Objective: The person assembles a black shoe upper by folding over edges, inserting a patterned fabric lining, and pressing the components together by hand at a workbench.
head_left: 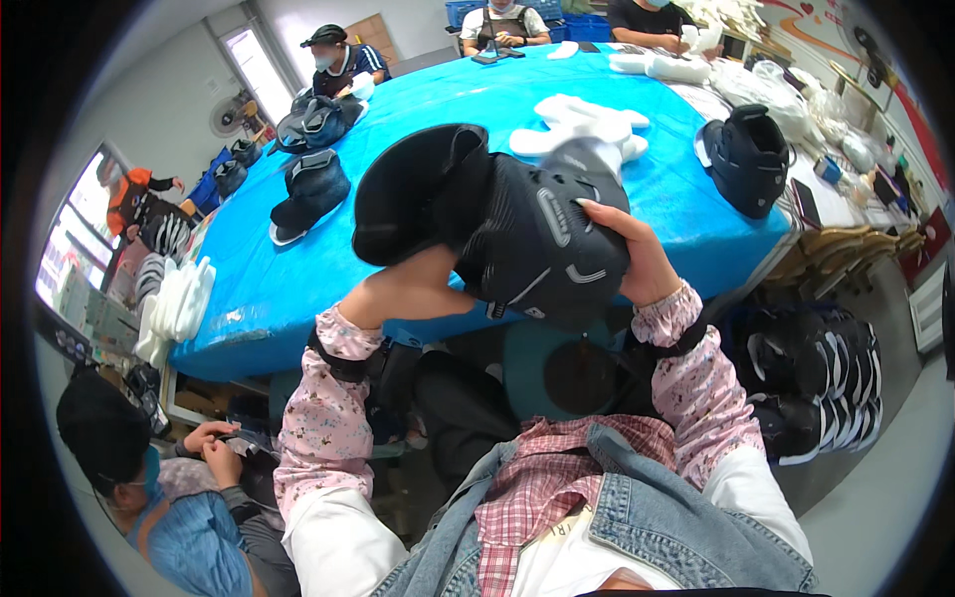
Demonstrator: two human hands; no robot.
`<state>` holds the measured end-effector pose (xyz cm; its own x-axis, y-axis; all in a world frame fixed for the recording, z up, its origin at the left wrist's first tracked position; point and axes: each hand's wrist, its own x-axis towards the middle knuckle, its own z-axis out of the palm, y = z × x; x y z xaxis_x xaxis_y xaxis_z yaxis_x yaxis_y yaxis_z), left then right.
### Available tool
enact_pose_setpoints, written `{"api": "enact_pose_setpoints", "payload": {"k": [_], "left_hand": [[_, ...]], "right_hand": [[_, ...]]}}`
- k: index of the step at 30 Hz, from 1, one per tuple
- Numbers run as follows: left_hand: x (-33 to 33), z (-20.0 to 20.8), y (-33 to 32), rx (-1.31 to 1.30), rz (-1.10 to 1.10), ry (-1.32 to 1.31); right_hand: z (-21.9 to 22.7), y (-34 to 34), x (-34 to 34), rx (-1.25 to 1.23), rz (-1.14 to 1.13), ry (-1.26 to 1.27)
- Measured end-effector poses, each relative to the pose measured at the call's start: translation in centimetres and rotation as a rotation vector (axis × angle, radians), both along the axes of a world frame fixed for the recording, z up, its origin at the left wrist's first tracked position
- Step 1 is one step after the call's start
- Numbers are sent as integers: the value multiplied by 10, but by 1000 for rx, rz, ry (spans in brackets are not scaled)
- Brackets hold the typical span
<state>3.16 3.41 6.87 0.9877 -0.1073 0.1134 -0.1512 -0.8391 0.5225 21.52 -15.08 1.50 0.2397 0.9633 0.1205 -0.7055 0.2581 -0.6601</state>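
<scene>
A black boot [557,234] with grey trim and a wide padded cuff is held tilted above the near edge of the blue-covered table [249,289], its opening turned to the left. My left hand [413,287] grips it from below, under the cuff; most of its fingers are hidden behind the boot. With the thumb on the outer side, my right hand [642,257] clasps the boot's right side. White foot-shaped pieces [577,124] lie on the table just beyond it. Another black boot [746,164] stands at the table's right corner.
More black boots [310,191] stand along the table's left side. White foot-shaped pieces [179,308] are stacked at its left corner. Black-and-white footwear [821,373] is piled low at right. A co-worker [184,497] sits close at lower left; others sit around the far side.
</scene>
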Motion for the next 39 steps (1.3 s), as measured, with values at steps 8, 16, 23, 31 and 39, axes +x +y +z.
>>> {"api": "enact_pose_setpoints", "payload": {"k": [8, 16, 23, 31, 39], "left_hand": [[17, -17, 10, -1667, -31, -277], [42, -11, -21, -1489, 226, -172], [24, 3, -4, -1136, 139, -257], [39, 27, -45, -1401, 68, -517], [93, 12, -19, -340, 479, -1050]], "right_hand": [[-20, 8, -29, 227, 68, 218], [-3, 9, -64, 531, -141, 329], [-2, -15, -53, 348, -273, 367], [15, -18, -60, 567, -274, 256], [2, -19, -50, 457, -237, 117]]}}
